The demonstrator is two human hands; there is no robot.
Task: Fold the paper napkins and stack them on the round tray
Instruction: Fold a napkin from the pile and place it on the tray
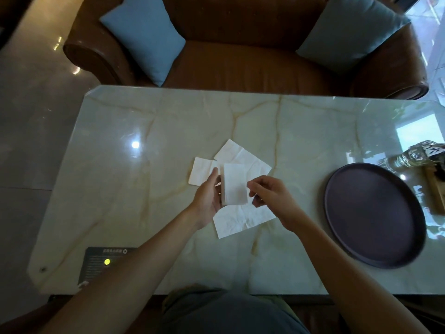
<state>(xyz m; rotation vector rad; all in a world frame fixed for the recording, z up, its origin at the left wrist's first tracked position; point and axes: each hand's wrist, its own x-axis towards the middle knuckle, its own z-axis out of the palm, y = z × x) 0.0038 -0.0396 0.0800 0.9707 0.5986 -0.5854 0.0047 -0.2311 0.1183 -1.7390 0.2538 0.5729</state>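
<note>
A: Head cam, what are the hands doing?
B: The left hand (208, 194) is holding a folded napkin (234, 184) by its left edge, over the marble table (144, 189). The right hand (269, 194) is sitting at the right edge with its fingers curled. Can't tell if it's pinching.
A: Other paper?
B: Three are lying flat beneath: far napkin (243, 156), left napkin (201, 174), near napkin (240, 220). The round tray (373, 215) is sitting well apart on the right, with a glass bottle (414, 157) just beyond it.

No legible text anywhere. Dark card (106, 263) at near-left corner of surface (168, 121): pale header line with ring mark, rows of small print, yellow dot, all too blurred to read. Glass bottle (414, 156) at right edge: label unreadable.
</note>
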